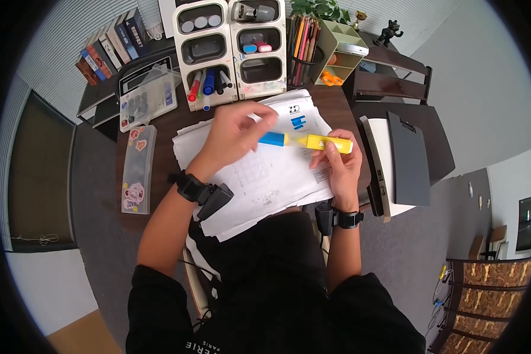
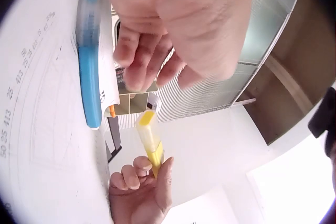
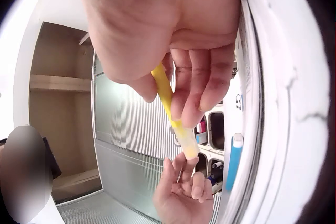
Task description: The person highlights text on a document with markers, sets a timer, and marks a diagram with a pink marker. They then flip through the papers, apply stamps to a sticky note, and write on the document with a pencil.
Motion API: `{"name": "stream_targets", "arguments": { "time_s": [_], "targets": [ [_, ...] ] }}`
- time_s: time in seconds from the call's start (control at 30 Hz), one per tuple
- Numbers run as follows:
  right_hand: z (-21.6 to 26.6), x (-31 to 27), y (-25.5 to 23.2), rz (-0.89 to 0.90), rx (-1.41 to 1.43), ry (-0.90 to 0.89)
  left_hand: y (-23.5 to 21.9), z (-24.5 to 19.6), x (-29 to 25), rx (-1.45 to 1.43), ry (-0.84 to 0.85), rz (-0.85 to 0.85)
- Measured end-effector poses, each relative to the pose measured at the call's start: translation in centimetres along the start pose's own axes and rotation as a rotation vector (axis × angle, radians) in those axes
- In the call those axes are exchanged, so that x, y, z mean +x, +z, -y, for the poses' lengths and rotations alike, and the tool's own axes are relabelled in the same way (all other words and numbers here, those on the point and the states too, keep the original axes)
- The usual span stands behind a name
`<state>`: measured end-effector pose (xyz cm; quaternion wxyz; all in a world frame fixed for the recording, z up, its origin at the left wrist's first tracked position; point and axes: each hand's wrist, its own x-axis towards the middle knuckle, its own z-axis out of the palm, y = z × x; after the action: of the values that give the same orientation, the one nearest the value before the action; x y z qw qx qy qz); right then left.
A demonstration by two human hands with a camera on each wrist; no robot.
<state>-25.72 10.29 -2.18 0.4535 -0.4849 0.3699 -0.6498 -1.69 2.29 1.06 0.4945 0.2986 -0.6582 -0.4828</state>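
Observation:
A yellow highlighter (image 1: 329, 144) with a clear cap end is pinched between the thumb and fingers of my right hand (image 1: 341, 162), its cap end pointing left. My left hand (image 1: 233, 134) is over the papers with fingers loosely bent and nothing held; in the left wrist view the left hand (image 2: 181, 24) hangs above a blue highlighter (image 2: 90, 85). That blue highlighter (image 1: 271, 138) lies on the stack of white papers (image 1: 248, 189). Blue marker strokes (image 1: 298, 123) show on the top sheet.
Behind the papers stands a white organizer (image 1: 233, 59) with pens and markers. A pencil cup (image 1: 305, 56) and green shelf box (image 1: 336, 50) are beside it. At the left lie a sticker-covered case (image 1: 137, 171) and a clear box (image 1: 150, 100); a dark clipboard (image 1: 408, 159) is at the right.

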Motion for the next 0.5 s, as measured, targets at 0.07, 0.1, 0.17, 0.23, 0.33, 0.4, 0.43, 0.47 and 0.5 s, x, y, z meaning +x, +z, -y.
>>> {"name": "stream_targets", "arguments": {
  "time_s": [0.07, 0.1, 0.17, 0.23, 0.33, 0.4, 0.43, 0.47, 0.5],
  "targets": [
    [-0.1, 0.0, 0.0, 0.034, 0.014, -0.007, 0.7, -0.6, -0.4, 0.019, -0.114, 0.265],
    [-0.1, -0.1, 0.0, 0.068, 0.029, -0.021, 0.8, -0.4, -0.5, 0.010, -0.130, 0.334],
    [-0.1, -0.3, -0.1, 0.119, -0.003, -0.018, 0.9, -0.6, -0.7, 0.073, -0.163, 0.376],
    [0.2, -0.4, -0.1, 0.187, 0.013, 0.003, 1.0, -0.4, -0.7, 0.136, -0.189, 0.420],
    [0.4, -0.6, -0.2, 0.238, -0.032, 0.007, 1.3, 0.3, -1.1, 0.112, -0.145, 0.410],
    [0.6, -0.6, -0.1, 0.238, -0.032, 0.015, 1.6, 0.2, -1.2, 0.029, -0.139, 0.436],
    [0.6, -0.6, -0.1, 0.241, -0.062, 0.023, 1.6, 0.3, -1.2, 0.029, -0.138, 0.436],
    [0.6, -0.6, -0.2, 0.243, -0.091, 0.033, 1.6, 0.6, -1.2, 0.085, -0.076, 0.437],
    [0.6, -0.6, -0.2, 0.243, -0.091, 0.034, 1.6, 0.6, -1.1, 0.142, -0.014, 0.439]
  ]
}}
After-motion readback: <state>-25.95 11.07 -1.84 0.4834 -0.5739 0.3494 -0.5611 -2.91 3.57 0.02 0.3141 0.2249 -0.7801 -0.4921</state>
